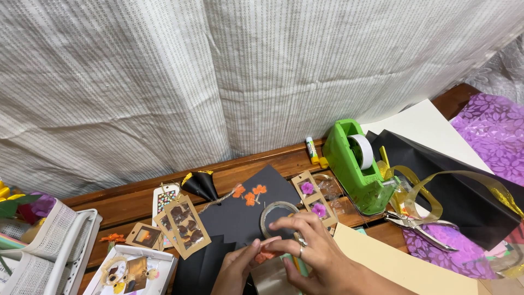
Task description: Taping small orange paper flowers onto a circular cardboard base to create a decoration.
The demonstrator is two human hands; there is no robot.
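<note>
Head view looks down on a wooden desk (136,201) set against a pale woven curtain (218,71). Both hands meet at the bottom centre. The right hand (311,248), a ring on one finger, is curled with its fingertips pinching the lower rim of a clear tape roll (278,214), which stands tilted on a black card (240,216). The left hand (237,267) comes up from below, its fingers bent and closed near the same spot; it seems to pinch the loose tape end or a small orange bit just under the roll, though the view is too cramped to be sure.

On the black card, just left of the roll, lie orange pressed flowers (249,195). Right of the roll rests a kraft tag with purple flowers (313,198). Further right stands a green tape dispenser (357,164), with a glue stick (312,150) behind it and a metal hole punch (423,225) in front. Gold ribbon (436,188) loops over black paper (453,180), beside purple floral wrap (494,134). A tan envelope (404,267) lies under the right forearm.

To the left lie a kraft tag with dark leaves (185,224), a small black paper cone (201,184), and a white basket (52,240) at the desk's edge.
</note>
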